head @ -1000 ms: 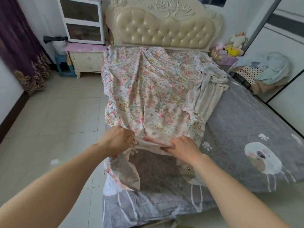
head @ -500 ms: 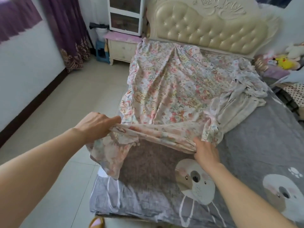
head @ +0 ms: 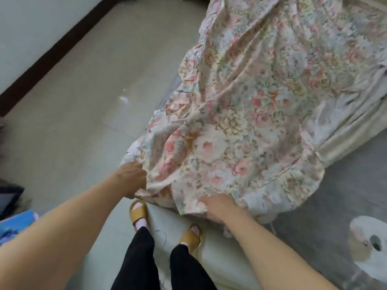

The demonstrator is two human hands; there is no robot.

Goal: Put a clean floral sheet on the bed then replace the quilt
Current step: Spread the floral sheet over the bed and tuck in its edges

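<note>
We now look steeply down at the foot of the bed, where half a second ago the view still took in the headboard. The floral sheet [head: 240, 114] has travelled with us: its near edge, which earlier lay midway up the bed, now sits at the lower centre of the frame, over the foot corner. The grey animal-print cover [head: 345, 206] shows only at the lower right.

Our left hand [head: 132, 178] is clamped on the sheet's corner at centre left, fingers curled into bunched fabric. Our right hand [head: 222, 208] rests on the hem at lower centre — the frame is blurred, so we cannot tell whether it pinches the cloth or presses flat.

We judge that the lengthwise pull is nearly finished on this side. A pale folded band of the sheet [head: 343, 122] remains bunched at the right of the frame, so widthwise spreading is still required. No quilt is in view; replacing it comes later.

Yellow slippers [head: 139, 212] stand on the tiled floor [head: 83, 101] below.
</note>
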